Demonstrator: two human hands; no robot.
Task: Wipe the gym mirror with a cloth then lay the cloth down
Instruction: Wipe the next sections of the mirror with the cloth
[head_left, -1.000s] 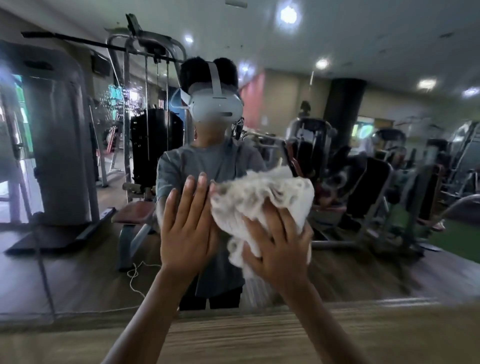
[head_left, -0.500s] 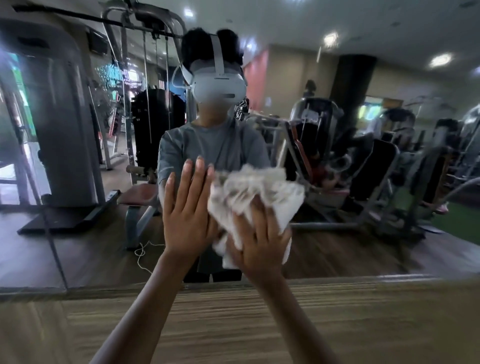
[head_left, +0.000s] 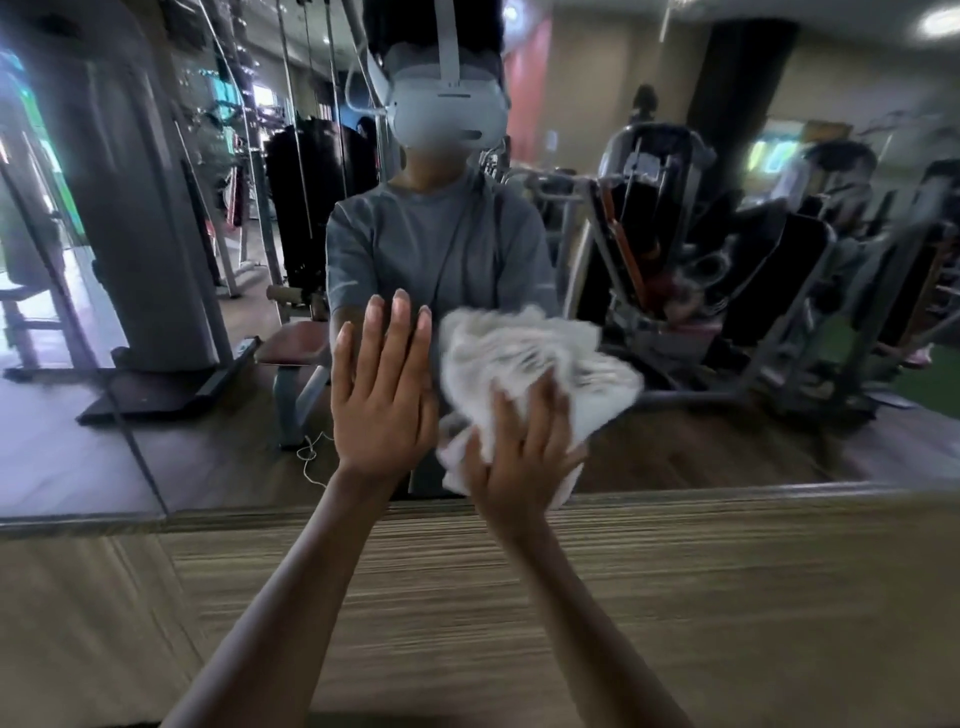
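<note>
Cloth (head_left: 530, 364): it sits bunched against the mirror (head_left: 156, 260), low on the glass, just above the wood-grain panel (head_left: 519, 571) under it.

- Your right hand (head_left: 519, 467) has its fingers spread over the back of the cloth and presses it to the glass. I can't tell whether the thumb hooks a fold.
- Your left hand (head_left: 382, 405) is flat on the glass just beside the cloth, fingers straight and together, holding nothing. It looks like a brace.

Progress, as I read it:
- You're mid-wipe. The cloth is smeared with motion blur, so a stroke looks to be in progress.
- I can't judge how much of the glass is done. No streaks or clean/dirty boundary are readable.
- Laying the cloth down is not yet done, and no obvious spot for it shows.

Count:
- 1 cloth
- 2 hands, both in view
- 1 mirror wall, with a seam at lower left, so possibly two panes
- 1 reflected person wearing a headset (head_left: 447, 111)
- several gym machines, in reflection only
</note>
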